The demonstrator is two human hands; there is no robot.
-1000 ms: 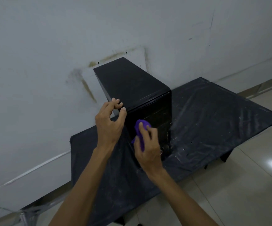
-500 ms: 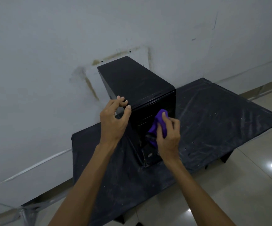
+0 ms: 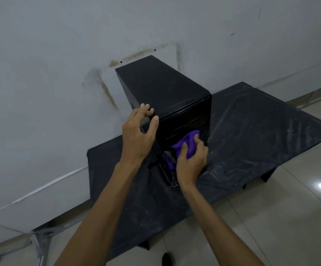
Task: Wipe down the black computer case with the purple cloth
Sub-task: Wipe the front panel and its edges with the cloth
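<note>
Rightward on the computer case (image 3: 165,89) slid the right hand (image 3: 191,164) clutching purple cloth (image 3: 188,141); left hand (image 3: 136,139) grips corner.

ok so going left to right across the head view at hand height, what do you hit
Wall → left hand, gripping the black computer case at its corner → purple cloth, held by the right hand → bare black-covered table → tiled floor. Case and right hand overlap neighbours, so unranked.
</note>
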